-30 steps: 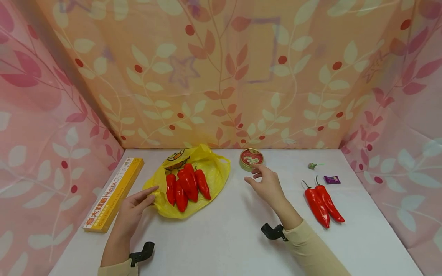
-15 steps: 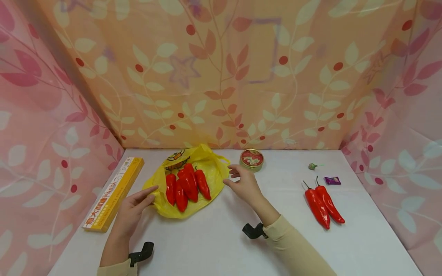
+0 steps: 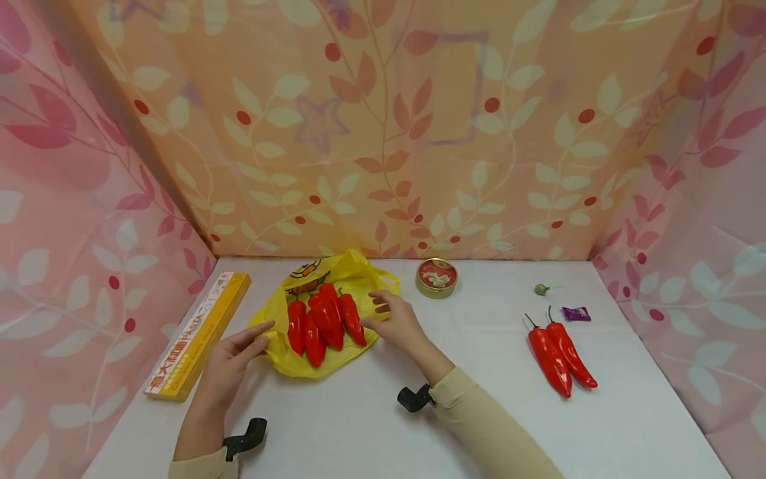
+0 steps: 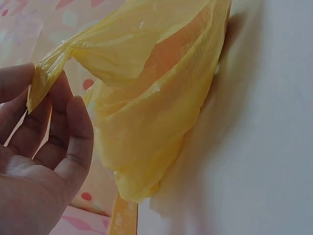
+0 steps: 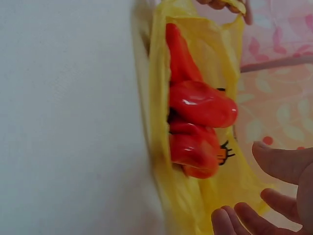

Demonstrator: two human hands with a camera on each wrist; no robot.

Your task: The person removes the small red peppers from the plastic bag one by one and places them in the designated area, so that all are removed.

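A yellow plastic bag lies with its mouth spread toward me, and several red chili peppers rest inside it. My left hand pinches the bag's left edge; in the left wrist view, the thumb and fingers of that hand grip a lifted corner of the plastic. At the bag's right side hovers my right hand, fingers loosely bent and holding nothing. Its thumb reaches close to the rightmost pepper. The right wrist view shows the peppers stacked in the bag, the right hand beside them.
A long pasta box lies left of the bag. Behind and to the right stands a round red-lidded tin. On the far right are two more chili peppers, a purple wrapped candy and a small lollipop.
My right hand has moved left from in front of the tin to the bag's right side, close to the peppers. The left hand keeps its pinch on the bag.
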